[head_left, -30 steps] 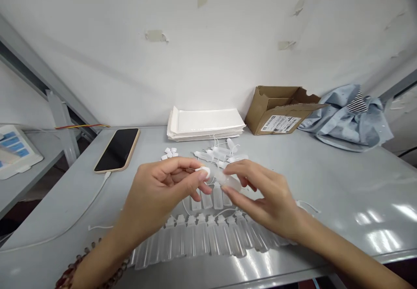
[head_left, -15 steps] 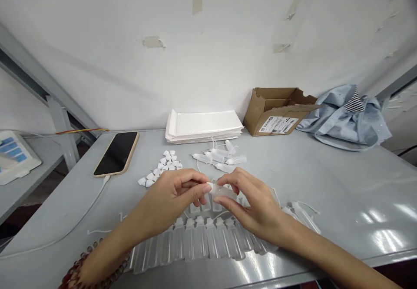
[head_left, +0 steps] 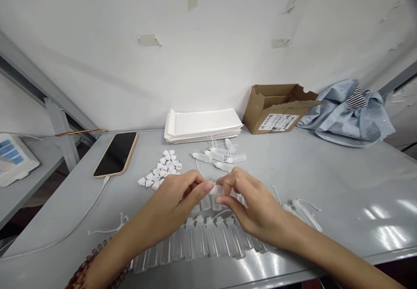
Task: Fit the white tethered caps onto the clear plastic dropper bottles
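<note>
A small translucent bottle [head_left: 219, 190] with a white top is held between both hands above the middle of the table. My left hand [head_left: 182, 197] pinches its white top with thumb and fingers. The bottle's body is gripped by my right hand [head_left: 249, 200], whose fingers partly hide it. Beneath the hands lies a row of clear empty bottles [head_left: 195, 241], with a few shorter ones behind. White caps [head_left: 167, 163] form a loose pile at the left. Several small bottles with needle tips [head_left: 216, 154] lie beyond the hands.
A phone [head_left: 116, 154] on a white cable lies at the left. White envelopes [head_left: 205, 124] are stacked by the wall, beside an open cardboard box [head_left: 280, 106] and a blue cloth bag [head_left: 352, 113]. More capped bottles [head_left: 306, 215] lie right of my right forearm.
Both hands stay on the bottle. My left fingers have shifted slightly right over its top, and my right fingers have curled in more. The view has moved slightly.
</note>
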The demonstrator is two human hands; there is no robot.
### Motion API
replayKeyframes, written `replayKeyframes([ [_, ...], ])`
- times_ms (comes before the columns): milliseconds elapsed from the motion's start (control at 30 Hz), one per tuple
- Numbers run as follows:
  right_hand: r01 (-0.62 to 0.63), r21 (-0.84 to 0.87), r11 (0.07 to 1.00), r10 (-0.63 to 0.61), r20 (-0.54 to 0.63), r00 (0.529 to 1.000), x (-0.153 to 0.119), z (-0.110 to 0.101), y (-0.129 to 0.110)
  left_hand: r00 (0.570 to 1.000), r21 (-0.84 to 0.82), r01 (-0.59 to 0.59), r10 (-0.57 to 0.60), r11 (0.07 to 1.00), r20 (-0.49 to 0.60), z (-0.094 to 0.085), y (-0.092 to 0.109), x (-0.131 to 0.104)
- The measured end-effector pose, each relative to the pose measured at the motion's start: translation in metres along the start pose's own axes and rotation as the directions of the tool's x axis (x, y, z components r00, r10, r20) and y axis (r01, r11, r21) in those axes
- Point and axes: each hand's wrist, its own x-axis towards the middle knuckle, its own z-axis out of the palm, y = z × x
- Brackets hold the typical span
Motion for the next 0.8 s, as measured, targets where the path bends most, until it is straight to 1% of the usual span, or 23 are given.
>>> replayKeyframes([
  [33,0.008,-0.018,1.0,-0.008,0.008,1.0,0.0,0.001,0.0,0.999,0.009,-0.014,0.013,1.0,0.029,0.0,0.001,0.0],
  [100,-0.034,0.008,0.999,0.034,0.024,0.999,-0.001,0.001,-0.001,0.996,0.02,-0.072,0.071,0.997,0.056,0.0,0.002,0.0],
  [167,-0.129,0.117,0.985,0.123,0.053,0.991,0.0,-0.001,-0.001,0.989,0.029,-0.14,0.138,0.99,0.062,-0.002,0.003,-0.001],
  [267,-0.261,0.289,0.921,0.231,0.135,0.964,0.001,-0.004,-0.002,0.963,0.046,-0.264,0.261,0.963,0.061,-0.006,0.001,-0.003],
  [300,-0.278,0.312,0.909,0.241,0.153,0.958,0.002,-0.005,-0.002,0.953,0.049,-0.299,0.295,0.953,0.066,-0.007,-0.001,-0.004],
  [367,-0.274,0.282,0.919,0.236,0.161,0.958,0.002,-0.005,-0.003,0.94,0.048,-0.335,0.331,0.941,0.088,-0.009,-0.004,-0.004],
  [467,-0.201,0.177,0.963,0.178,0.137,0.974,0.0,-0.004,-0.005,0.937,0.027,-0.328,0.322,0.944,0.139,-0.011,-0.007,-0.004],
  [567,-0.132,0.155,0.979,0.116,0.11,0.987,0.0,-0.003,-0.006,0.951,-0.032,-0.251,0.252,0.968,0.179,-0.011,-0.006,-0.004],
  [633,-0.115,0.135,0.984,0.105,0.076,0.991,0.0,-0.002,-0.006,0.977,-0.044,-0.157,0.161,0.987,0.138,-0.01,-0.003,-0.004],
  [700,-0.097,0.102,0.99,0.092,0.05,0.994,0.0,-0.001,-0.005,0.993,0.012,-0.098,0.097,0.995,0.068,-0.007,-0.002,-0.004],
  [733,-0.079,0.082,0.993,0.075,0.046,0.996,-0.001,0.0,-0.005,0.995,0.058,-0.093,0.091,0.994,0.044,-0.005,-0.001,-0.003],
  [800,-0.035,0.035,0.999,0.033,0.066,0.997,-0.002,0.001,-0.004,0.992,0.131,-0.126,0.121,0.983,0.046,-0.002,-0.002,-0.003],
])
